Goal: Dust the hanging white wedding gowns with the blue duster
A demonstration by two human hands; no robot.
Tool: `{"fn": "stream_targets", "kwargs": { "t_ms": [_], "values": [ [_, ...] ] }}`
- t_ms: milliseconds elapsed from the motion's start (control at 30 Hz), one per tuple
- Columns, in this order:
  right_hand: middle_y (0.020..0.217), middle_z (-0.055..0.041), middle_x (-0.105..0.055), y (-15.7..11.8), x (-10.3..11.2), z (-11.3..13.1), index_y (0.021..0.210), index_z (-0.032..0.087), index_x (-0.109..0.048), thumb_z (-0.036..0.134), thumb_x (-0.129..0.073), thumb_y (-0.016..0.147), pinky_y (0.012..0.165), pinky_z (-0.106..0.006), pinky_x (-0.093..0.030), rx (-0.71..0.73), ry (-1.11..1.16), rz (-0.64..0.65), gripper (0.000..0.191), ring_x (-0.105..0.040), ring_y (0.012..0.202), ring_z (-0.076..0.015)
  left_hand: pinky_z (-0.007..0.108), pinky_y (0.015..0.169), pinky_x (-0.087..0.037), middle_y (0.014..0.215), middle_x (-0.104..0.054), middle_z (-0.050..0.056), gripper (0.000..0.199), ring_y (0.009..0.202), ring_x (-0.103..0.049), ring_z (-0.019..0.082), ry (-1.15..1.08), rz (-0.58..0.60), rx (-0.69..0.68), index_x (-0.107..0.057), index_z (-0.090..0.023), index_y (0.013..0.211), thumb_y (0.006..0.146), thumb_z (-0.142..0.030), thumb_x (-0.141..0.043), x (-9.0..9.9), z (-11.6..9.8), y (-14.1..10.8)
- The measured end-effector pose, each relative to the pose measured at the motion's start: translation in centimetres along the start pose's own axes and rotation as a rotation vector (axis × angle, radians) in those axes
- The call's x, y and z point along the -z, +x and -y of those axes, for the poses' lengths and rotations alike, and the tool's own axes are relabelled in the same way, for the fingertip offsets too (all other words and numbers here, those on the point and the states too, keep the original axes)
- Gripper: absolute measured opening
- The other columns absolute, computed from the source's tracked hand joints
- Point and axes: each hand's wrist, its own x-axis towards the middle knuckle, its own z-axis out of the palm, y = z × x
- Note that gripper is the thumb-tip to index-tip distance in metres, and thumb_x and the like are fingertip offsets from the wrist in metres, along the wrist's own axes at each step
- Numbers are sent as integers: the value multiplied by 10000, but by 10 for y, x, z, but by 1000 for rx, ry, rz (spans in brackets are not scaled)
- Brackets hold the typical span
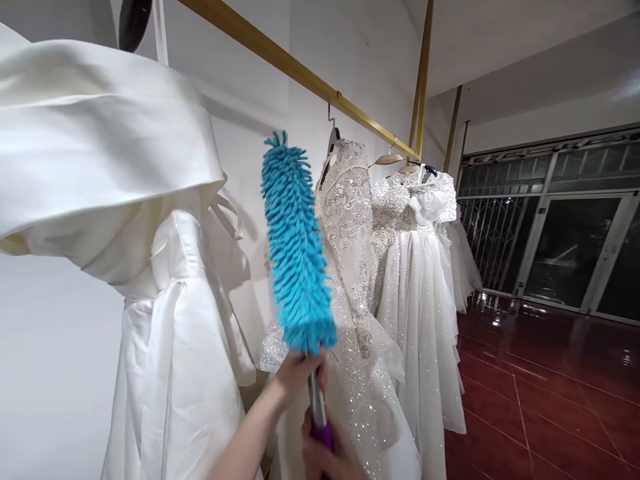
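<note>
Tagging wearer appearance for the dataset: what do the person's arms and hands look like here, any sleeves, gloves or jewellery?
Both bare. The left hand and its forearm show no sleeve, glove, watch or ring. The right hand is cut off by the bottom edge; the fingers in view are ungloved, and its wrist is out of view.

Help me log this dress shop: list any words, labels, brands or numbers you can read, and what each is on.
None can be read.
The blue duster, the gowns, the gold rail and the hangers show no lettering.
Dark shapes above the glass doors may be signage, too blurred to read.
</note>
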Motion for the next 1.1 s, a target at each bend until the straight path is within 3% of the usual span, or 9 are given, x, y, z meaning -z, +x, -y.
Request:
{"fn": "stream_targets", "kwargs": {
  "t_ms": [100,200,400,500,667,800,867,967,1100],
  "values": [
    [364,164,-424,15,-4,31,801,196,-487,507,-733,629,252,-129,-276,100,64,-22,433,-284,194,5,212,446,-361,427,-435,-43,487,412,-435,82,32,-71,-153,-466,-184,508,768,-590,-537,-15,-36,43],
    [389,167,-423,30,2,52,749,211,-476,512,-720,645,243,-126,-299,135,89,-66,402,-282,193,9,215,436,-360,450,-413,-63,468,411,-419,82,19,-181,-114,-434,-198,554,726,-615,-555,-26,-39,73],
    [390,160,-437,31,21,25,671,212,-423,601,-709,588,189,-119,-275,30,62,-89,490,-243,181,14,219,421,-355,516,-499,-49,393,424,-475,96,68,-268,26,-455,-203,670,712,-563,-606,-9,2,66],
    [436,156,-473,34,13,31,801,214,-436,567,-671,667,212,-98,-281,92,-13,-112,445,-280,205,17,218,405,-353,515,-499,-52,418,399,-487,96,95,-228,1,-444,-202,665,686,-578,-624,0,-14,68],
    [362,164,-433,65,-3,85,817,204,-448,529,-690,668,208,-110,-279,232,-94,-86,431,-291,199,-4,204,417,-376,564,-502,-55,411,422,-498,77,118,-211,-93,-448,-188,669,707,-563,-611,2,-64,108],
    [305,161,-397,90,6,92,640,205,-420,585,-738,548,197,-117,-280,239,-12,-122,504,-268,182,2,197,395,-369,644,-511,-55,341,428,-521,75,134,-261,-73,-438,-198,757,753,-502,-594,3,-57,135],
    [280,160,-359,92,11,81,583,214,-394,591,-749,510,188,-131,-277,199,16,-131,524,-249,171,-2,199,366,-352,636,-510,-47,341,409,-526,87,153,-252,-33,-432,-199,743,753,-499,-594,6,-41,137],
    [345,160,-393,78,14,66,670,204,-444,552,-750,532,193,-132,-269,143,47,-146,485,-247,184,2,200,329,-316,608,-497,-46,366,371,-529,104,182,-229,21,-421,-202,726,728,-515,-611,10,-21,127],
    [448,153,-416,46,11,67,809,208,-473,411,-708,669,235,-112,-260,88,54,-92,340,-235,230,22,213,360,-372,641,-478,-66,384,392,-546,105,166,-179,-11,-412,-211,787,726,-544,-591,3,-26,99]
  ]
}}
